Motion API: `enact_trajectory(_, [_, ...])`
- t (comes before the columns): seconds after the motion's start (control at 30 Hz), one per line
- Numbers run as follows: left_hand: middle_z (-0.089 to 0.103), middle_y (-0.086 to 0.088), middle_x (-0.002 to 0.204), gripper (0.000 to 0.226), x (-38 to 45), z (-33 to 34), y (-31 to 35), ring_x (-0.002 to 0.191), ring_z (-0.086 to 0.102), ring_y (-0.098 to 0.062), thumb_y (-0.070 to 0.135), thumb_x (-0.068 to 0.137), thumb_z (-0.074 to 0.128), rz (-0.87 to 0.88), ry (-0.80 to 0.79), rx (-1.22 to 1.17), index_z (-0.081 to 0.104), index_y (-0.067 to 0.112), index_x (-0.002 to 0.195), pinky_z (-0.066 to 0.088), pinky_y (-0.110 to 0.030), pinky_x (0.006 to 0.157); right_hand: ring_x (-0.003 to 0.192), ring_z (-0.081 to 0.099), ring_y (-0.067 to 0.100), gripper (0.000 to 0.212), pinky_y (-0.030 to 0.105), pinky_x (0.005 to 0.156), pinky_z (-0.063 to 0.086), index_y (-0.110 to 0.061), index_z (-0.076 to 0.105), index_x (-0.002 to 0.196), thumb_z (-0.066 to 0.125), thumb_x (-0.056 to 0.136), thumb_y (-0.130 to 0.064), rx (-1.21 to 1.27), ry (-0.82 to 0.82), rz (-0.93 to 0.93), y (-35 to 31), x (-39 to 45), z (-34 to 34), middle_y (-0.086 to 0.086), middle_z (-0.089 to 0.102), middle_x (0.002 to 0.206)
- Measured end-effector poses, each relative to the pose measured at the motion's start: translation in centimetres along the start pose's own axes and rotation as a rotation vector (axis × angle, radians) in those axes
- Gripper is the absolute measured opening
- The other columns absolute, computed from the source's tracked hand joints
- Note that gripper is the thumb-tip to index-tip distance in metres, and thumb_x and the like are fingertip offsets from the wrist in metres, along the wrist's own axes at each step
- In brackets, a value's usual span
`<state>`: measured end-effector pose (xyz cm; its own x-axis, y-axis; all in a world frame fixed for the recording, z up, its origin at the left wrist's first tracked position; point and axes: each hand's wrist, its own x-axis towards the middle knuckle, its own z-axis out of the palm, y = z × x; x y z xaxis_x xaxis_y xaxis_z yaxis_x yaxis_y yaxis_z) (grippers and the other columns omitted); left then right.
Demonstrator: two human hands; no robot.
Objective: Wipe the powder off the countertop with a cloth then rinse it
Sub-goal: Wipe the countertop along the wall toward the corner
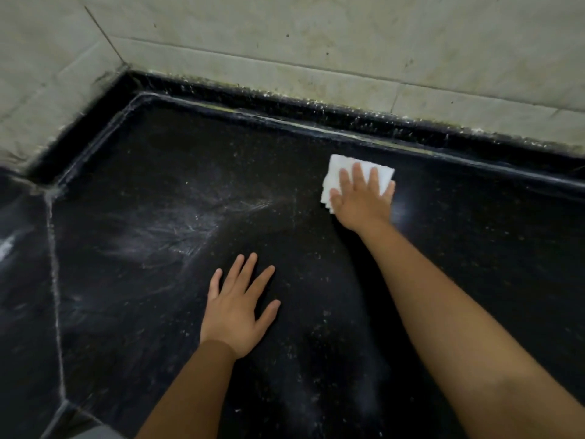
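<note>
A folded white cloth (336, 172) lies flat on the black speckled countertop (158, 312), near its raised back lip. My right hand (361, 198) presses down on the cloth with fingers spread, covering its lower right part. My left hand (237, 308) rests palm down on the bare counter, nearer to me, fingers apart and holding nothing. Smeared white powder (177, 226) streaks the counter to the left of the cloth, with fainter dust lower left.
A raised black lip (316, 125) runs along the back, under a pale tiled wall (285, 36). The wall meets a corner at upper left. A pale seam (53, 264) crosses the counter on the left, with another dark slab beyond it.
</note>
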<state>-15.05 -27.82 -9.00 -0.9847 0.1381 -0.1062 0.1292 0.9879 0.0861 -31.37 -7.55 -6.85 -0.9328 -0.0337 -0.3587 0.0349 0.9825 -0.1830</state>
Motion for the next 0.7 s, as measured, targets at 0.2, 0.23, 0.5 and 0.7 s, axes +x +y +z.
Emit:
enact_trajectory(0.2, [0.042, -0.009, 0.141, 0.068, -0.1, -0.1, -0.1, 0.134, 0.018, -0.016, 0.060, 0.091, 0.008, 0.001, 0.008, -0.065, 0.047, 0.023, 0.132, 0.005, -0.037, 0.106, 0.143, -0.017, 0.021, 0.053, 0.048, 0.113, -0.011, -0.031, -0.003, 0.148, 0.012, 0.099, -0.044, -0.127, -0.086, -0.385, -2.2, -5.4, 2.4, -0.006, -0.014, 0.156])
enact_trajectory(0.23, [0.038, -0.008, 0.144, 0.071, -0.1, 0.0, -0.1, 0.136, 0.015, -0.014, 0.062, 0.090, 0.006, -0.002, 0.014, -0.082, 0.046, 0.024, 0.133, 0.002, -0.035, 0.107, 0.143, -0.016, 0.019, 0.054, 0.046, 0.113, -0.011, -0.032, -0.003, 0.148, 0.008, 0.097, -0.048, -0.138, -0.113, -0.425, -0.8, -6.8, 2.8, -0.007, -0.014, 0.156])
enact_trajectory(0.5, [0.047, -0.013, 0.137, 0.063, 0.1, 0.0, -0.1, 0.131, 0.023, -0.022, 0.056, 0.094, 0.011, 0.018, 0.032, -0.048, 0.049, 0.020, 0.129, 0.008, -0.041, 0.104, 0.144, -0.006, 0.016, 0.055, 0.046, 0.114, 0.004, -0.032, 0.004, 0.147, 0.020, 0.097, -0.047, -0.097, -0.051, 0.069, 15.0, -8.8, -0.4, -0.008, -0.009, 0.156])
enact_trajectory(0.7, [0.047, -0.012, 0.137, 0.059, 0.0, 0.2, -0.2, 0.130, 0.025, -0.024, 0.056, 0.094, 0.010, 0.008, 0.031, -0.044, 0.043, 0.023, 0.129, 0.009, -0.043, 0.104, 0.144, -0.009, 0.027, 0.055, 0.054, 0.113, -0.004, -0.024, 0.001, 0.149, 0.016, 0.099, -0.042, -0.005, 0.048, 0.288, 9.1, -0.7, -1.9, -0.002, -0.010, 0.157])
